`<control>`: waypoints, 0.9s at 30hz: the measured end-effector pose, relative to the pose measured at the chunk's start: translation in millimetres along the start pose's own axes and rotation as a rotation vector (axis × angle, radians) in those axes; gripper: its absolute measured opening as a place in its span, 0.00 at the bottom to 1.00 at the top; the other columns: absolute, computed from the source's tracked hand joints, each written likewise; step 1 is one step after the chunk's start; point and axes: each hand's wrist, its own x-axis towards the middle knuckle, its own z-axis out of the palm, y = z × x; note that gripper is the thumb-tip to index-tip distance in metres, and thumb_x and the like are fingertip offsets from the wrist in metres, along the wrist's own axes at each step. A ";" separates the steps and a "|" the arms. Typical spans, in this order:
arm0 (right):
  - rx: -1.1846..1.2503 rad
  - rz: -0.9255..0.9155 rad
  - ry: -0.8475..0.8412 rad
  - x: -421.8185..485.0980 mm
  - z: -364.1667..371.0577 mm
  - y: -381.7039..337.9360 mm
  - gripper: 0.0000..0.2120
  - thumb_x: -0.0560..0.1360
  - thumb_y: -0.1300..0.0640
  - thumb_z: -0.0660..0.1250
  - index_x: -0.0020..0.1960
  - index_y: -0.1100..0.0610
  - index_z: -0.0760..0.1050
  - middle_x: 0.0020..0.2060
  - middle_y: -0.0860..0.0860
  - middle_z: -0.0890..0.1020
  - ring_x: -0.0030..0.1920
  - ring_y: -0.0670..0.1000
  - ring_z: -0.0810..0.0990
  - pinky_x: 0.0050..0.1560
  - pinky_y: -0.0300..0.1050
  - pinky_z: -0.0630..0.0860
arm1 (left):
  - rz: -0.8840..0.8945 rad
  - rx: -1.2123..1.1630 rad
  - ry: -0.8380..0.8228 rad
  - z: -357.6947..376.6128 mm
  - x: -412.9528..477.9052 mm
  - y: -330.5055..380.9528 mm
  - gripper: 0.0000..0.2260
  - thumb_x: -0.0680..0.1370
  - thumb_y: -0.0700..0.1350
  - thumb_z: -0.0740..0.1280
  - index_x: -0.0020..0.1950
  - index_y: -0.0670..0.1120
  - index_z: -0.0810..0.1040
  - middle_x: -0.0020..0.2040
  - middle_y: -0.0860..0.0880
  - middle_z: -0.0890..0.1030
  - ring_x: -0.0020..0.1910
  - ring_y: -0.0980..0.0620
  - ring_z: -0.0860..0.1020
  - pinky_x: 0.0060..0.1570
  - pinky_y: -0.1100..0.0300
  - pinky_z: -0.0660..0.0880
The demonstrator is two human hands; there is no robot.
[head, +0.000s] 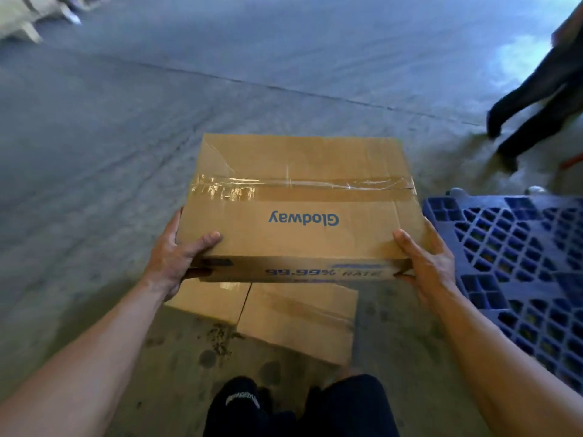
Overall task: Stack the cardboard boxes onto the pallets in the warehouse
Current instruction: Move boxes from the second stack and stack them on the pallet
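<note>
A grey concrete floor (157,137), stained and scored, fills the scene. Held above it at the centre is a taped cardboard box (299,209) printed "Glodway", gripped at its near corners: the left hand (176,260) wraps one corner with the thumb on top, and the right hand (426,263) clamps the other the same way. Beneath it a flattened carton (284,316) lies on the floor, just ahead of the person's dark shoes (284,405). A blue plastic pallet (520,263) sits just to the right. Held only at its near edge, the box could tip away forward; stepping on the loose carton could cause a slip; another person's legs (530,121) pass beyond the pallet, so a swing right risks a collision.
</note>
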 end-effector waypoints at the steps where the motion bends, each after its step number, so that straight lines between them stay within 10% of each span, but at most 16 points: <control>1: 0.010 -0.041 -0.025 3.0 0.3 -12.9 0.54 0.58 0.39 0.83 0.79 0.46 0.63 0.65 0.50 0.74 0.52 0.48 0.80 0.36 0.43 0.84 | 0.037 -0.002 0.015 1.8 -3.7 15.2 0.42 0.59 0.58 0.84 0.71 0.66 0.70 0.65 0.49 0.80 0.62 0.42 0.80 0.57 0.36 0.78; 4: -0.011 -0.133 -0.056 19.7 -5.0 -44.6 0.40 0.72 0.52 0.76 0.79 0.46 0.62 0.64 0.50 0.74 0.45 0.46 0.80 0.31 0.39 0.82 | 0.112 -0.003 0.082 11.4 -21.6 50.5 0.43 0.58 0.60 0.84 0.70 0.69 0.69 0.65 0.50 0.80 0.61 0.40 0.80 0.59 0.33 0.76; 9: -0.036 -0.190 -0.209 43.2 -18.3 -85.3 0.51 0.59 0.39 0.82 0.77 0.39 0.63 0.58 0.48 0.77 0.50 0.51 0.83 0.46 0.58 0.85 | 0.153 -0.094 0.202 48.9 -69.0 79.9 0.33 0.56 0.58 0.84 0.55 0.76 0.74 0.60 0.47 0.83 0.55 0.38 0.83 0.49 0.35 0.80; 12: -0.042 -0.198 -0.309 69.1 -31.7 -104.0 0.61 0.44 0.29 0.82 0.75 0.35 0.65 0.58 0.46 0.78 0.55 0.56 0.82 0.53 0.63 0.82 | 0.161 -0.140 0.301 76.9 -103.1 75.1 0.43 0.53 0.57 0.84 0.64 0.71 0.71 0.58 0.48 0.83 0.50 0.40 0.85 0.40 0.41 0.82; 15: -0.068 -0.151 -0.424 75.7 -32.6 -111.2 0.57 0.50 0.34 0.83 0.75 0.37 0.64 0.65 0.51 0.75 0.59 0.60 0.80 0.54 0.66 0.81 | 0.115 -0.144 0.410 94.9 -148.8 61.8 0.60 0.52 0.58 0.84 0.79 0.62 0.57 0.63 0.44 0.80 0.50 0.40 0.85 0.42 0.42 0.83; 23: -0.236 -0.169 -0.817 19.1 5.8 -86.6 0.36 0.68 0.46 0.80 0.72 0.40 0.70 0.56 0.47 0.80 0.57 0.58 0.82 0.57 0.65 0.80 | 0.039 -0.253 0.901 104.5 -320.5 8.1 0.63 0.42 0.63 0.85 0.76 0.60 0.65 0.63 0.48 0.78 0.52 0.42 0.84 0.41 0.41 0.83; 27: -0.280 -0.181 -1.000 -30.2 19.6 -59.0 0.41 0.62 0.39 0.81 0.72 0.39 0.70 0.55 0.45 0.85 0.56 0.53 0.84 0.58 0.66 0.79 | 0.035 -0.287 1.060 103.9 -406.3 -21.6 0.57 0.49 0.60 0.86 0.76 0.62 0.66 0.64 0.47 0.79 0.49 0.42 0.85 0.41 0.39 0.83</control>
